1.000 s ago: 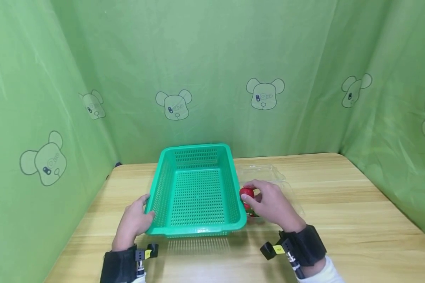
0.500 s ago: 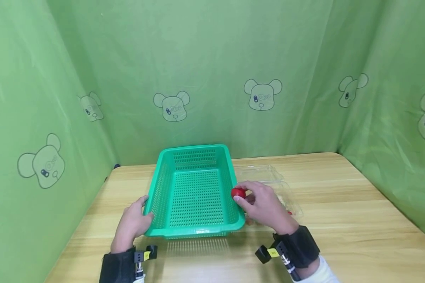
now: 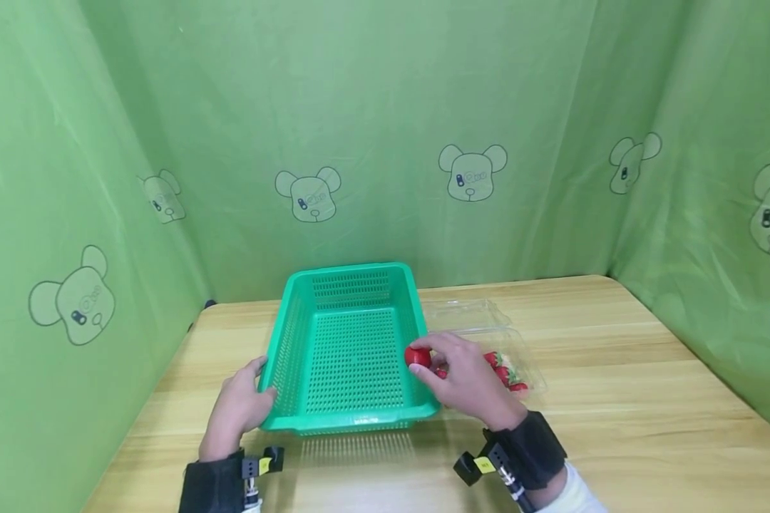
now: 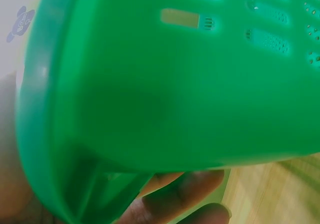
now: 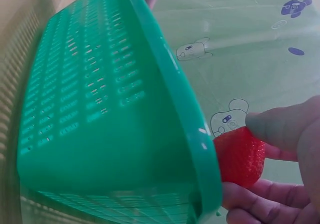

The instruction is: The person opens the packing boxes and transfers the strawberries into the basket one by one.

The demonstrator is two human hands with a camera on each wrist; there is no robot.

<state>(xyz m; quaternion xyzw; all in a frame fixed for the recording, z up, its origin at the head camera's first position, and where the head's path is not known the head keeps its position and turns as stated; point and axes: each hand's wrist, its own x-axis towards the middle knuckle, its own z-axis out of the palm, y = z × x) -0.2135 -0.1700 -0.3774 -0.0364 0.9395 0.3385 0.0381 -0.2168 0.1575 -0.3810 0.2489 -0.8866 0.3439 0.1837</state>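
a strawberry (image 3: 417, 356) sat pinched between the thumb and fingertips of the right hand (image 3: 465, 381), poised just over the right rim of the green basket (image 3: 353, 349). the left hand (image 3: 240, 406) gripped the basket's left edge, likely to steady it on the desk (image 3: 616, 399). more strawberries lay in the clear plastic clamshell (image 3: 516, 353) just beside the basket's right wall.

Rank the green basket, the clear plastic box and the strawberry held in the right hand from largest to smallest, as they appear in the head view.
1. Green basket
2. Clear plastic box, partly hidden behind the right hand
3. Strawberry
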